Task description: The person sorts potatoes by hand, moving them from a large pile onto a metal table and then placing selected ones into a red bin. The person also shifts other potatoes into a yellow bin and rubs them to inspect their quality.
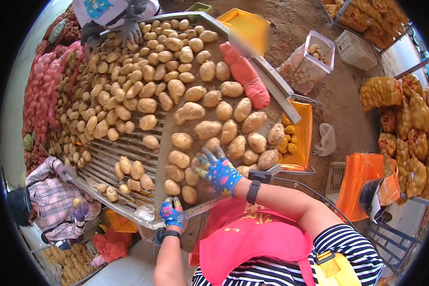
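My right hand, in a blue flowered glove, lies palm down over potatoes on the flat board of the sorting table. Its fingers are spread, and they are nearest to a potato and another potato. My left hand, gloved the same way, is at the table's near edge with its fingers stretched out. Just beyond its fingertips are a potato and a second one. Neither hand grips a potato. The right palm's underside is hidden.
Slatted bars and a large potato pile lie to the left. A red cloth bundle rests on the board. Co-workers' gloved hands reach in from the far side; another person stands left. An orange crate hangs right.
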Tool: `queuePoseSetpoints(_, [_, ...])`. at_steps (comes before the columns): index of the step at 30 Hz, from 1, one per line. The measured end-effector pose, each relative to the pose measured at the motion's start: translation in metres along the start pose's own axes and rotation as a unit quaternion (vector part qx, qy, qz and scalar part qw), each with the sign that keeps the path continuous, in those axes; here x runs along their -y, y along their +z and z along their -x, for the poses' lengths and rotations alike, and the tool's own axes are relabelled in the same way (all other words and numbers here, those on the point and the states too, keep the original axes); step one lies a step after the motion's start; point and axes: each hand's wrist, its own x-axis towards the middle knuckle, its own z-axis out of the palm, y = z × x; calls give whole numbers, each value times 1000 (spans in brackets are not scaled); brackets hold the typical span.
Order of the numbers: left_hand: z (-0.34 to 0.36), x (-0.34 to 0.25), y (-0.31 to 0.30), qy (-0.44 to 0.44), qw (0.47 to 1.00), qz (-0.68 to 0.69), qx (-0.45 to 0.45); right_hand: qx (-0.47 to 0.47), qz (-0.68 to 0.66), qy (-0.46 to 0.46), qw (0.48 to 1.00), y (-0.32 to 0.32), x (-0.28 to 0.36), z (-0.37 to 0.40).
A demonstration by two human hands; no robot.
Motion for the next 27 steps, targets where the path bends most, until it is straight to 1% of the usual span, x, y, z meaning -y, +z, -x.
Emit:
queuePoseSetpoints(1, [1,6,4,-3,1000,-3,3,13,14,25,999,0,-13,8])
queuePoseSetpoints(2, [0,5,4,-10,1000,0,9,-33,12,31,999,6,-23,18])
queuePoseSetpoints(3, [0,7,6,0,1000,-5,0,-23,3,25,999,5,-29,27])
queuePoseSetpoints(5, [-1,7,5,-19,999,-23,22,-3,-18,14,1000,2,-41,45])
queuePoseSetpoints(6, [-2,9,7,-19,999,-23,31,30,-3,15,999,-9,-48,54])
queuePoseSetpoints(9, [-1,8,7,-9,999,-33,20,14,23,9,1000,-21,-65,74])
queuePoseSetpoints(10, [0,13,9,4,998,-61,11,-7,17,5,1000,-16,-69,79])
queuePoseSetpoints(11, [-2,-3,-3,-13,998,-50,28,-28,13,4,1000,-11,-74,84])
queuePoseSetpoints(13, [0,11,9,-1,998,-59,19,-22,20,-16,999,-22,-81,88])
queuePoseSetpoints(17, [0,0,-1,-11,998,-50,24,-46,22,-25,998,-29,-100,106])
queuePoseSetpoints(18, [0,-2,-3,-16,998,-49,33,-58,35,-22,997,-33,-106,113])
queuePoseSetpoints(19, [-1,-5,-5,-20,998,-48,42,-99,58,-22,993,-38,-110,117])
queuePoseSetpoints(21, [-3,-9,-10,-27,998,-33,55,-103,72,5,992,-57,-122,124])
queuePoseSetpoints(23, [-2,-6,-9,-21,998,-18,60,-188,63,7,980,-65,-143,128])
queuePoseSetpoints(24, [-3,-6,-9,-24,997,-21,66,-216,36,-15,976,-73,-153,119])
queuePoseSetpoints(27, [-2,-2,-6,-23,997,-27,73,-287,-60,-11,956,-99,-159,51])
